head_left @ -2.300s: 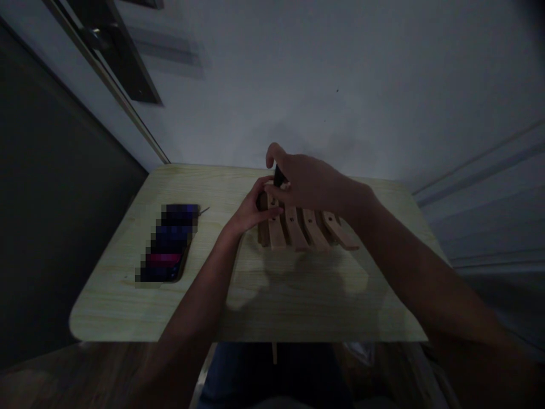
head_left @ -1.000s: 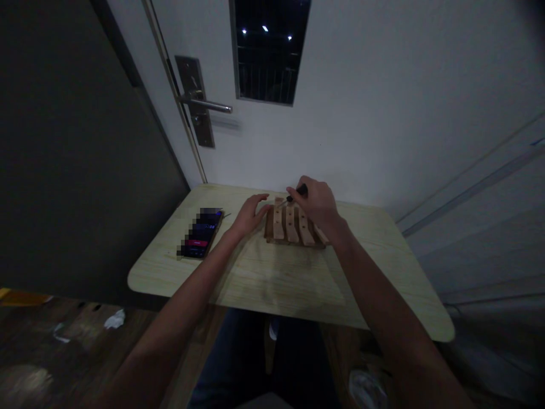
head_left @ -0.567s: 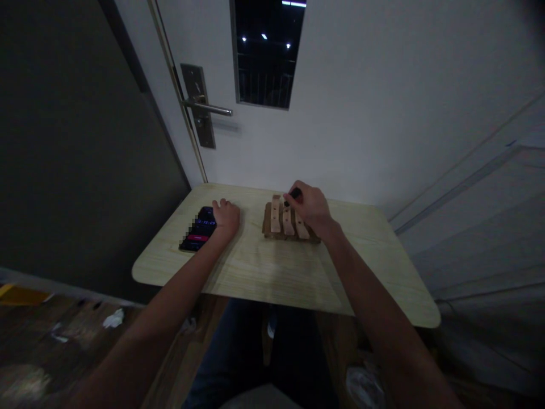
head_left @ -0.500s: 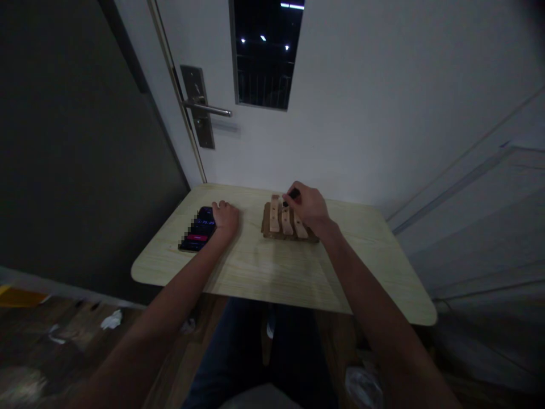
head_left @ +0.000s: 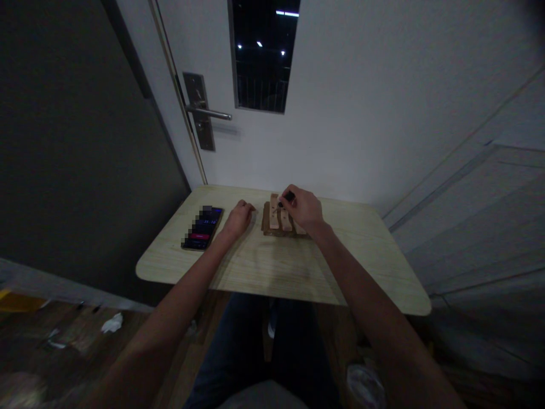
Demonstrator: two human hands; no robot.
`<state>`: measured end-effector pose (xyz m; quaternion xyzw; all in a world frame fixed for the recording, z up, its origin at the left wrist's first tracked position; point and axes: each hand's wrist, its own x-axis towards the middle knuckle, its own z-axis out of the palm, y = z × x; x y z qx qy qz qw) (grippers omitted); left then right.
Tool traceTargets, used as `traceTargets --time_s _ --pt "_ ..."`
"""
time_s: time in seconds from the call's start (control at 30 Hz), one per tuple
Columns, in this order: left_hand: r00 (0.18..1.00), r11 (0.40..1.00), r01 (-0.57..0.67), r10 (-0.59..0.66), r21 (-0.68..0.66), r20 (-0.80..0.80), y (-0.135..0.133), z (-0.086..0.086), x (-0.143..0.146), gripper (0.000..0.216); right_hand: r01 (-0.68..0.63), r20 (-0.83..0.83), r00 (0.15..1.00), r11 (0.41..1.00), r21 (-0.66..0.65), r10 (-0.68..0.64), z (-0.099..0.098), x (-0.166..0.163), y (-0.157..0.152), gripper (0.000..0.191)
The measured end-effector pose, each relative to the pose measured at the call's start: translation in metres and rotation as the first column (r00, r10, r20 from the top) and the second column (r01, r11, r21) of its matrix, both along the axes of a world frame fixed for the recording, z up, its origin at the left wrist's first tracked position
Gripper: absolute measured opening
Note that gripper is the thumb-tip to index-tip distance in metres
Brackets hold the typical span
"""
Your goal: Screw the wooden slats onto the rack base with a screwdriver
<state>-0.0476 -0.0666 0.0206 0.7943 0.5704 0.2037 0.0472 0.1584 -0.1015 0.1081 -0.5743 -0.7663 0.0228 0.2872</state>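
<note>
In the head view my right hand [head_left: 303,207] is closed around a black-handled screwdriver [head_left: 290,196]. Its thin shaft slants down to the left, with the tip at or just above the leftmost wooden strip [head_left: 273,218]. Several pale wooden strips with small dark holes stand side by side on a brown base board [head_left: 266,221]. My right hand hides part of the rightmost strip and the board's right end. My left hand [head_left: 240,218] rests on the table just left of the board, fingers loosely bent and apart, holding nothing I can see.
A phone [head_left: 203,228] with a lit screen lies on the pale wooden table [head_left: 255,272], left of my left hand. Behind the table rises a white door [head_left: 361,113] with a metal handle [head_left: 208,112]. A dark panel [head_left: 76,142] stands at left.
My left hand has moved right, off the phone's edge and towards the board. My right hand has shifted slightly left with the screwdriver, towards the leftmost strip.
</note>
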Motion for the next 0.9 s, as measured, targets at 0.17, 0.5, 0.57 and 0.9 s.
traceTargets --time_s 0.17,0.5,0.57,0.9 --pt "0.953 0.988 0.087 -0.121 0.131 0.279 -0.001 0.005 0.011 0.023 -0.001 -0.010 1.000 1.000 0.027 0.001 -0.011 0.005 0.003 0.017" --pt "0.790 0.978 0.201 -0.195 0.055 0.581 -0.003 0.005 0.030 0.014 0.058 -0.113 0.993 0.992 0.113 -0.046 -0.012 0.010 0.000 0.026" --pt "0.761 0.974 0.221 -0.206 0.053 0.615 -0.001 0.006 0.033 0.014 0.051 -0.126 0.991 0.991 0.123 -0.036 -0.012 0.009 0.001 0.028" --pt "0.736 0.986 0.157 -0.156 0.058 0.658 0.001 0.009 0.037 0.014 -0.028 -0.236 0.970 0.991 0.130 0.059 -0.017 0.011 0.008 0.051"
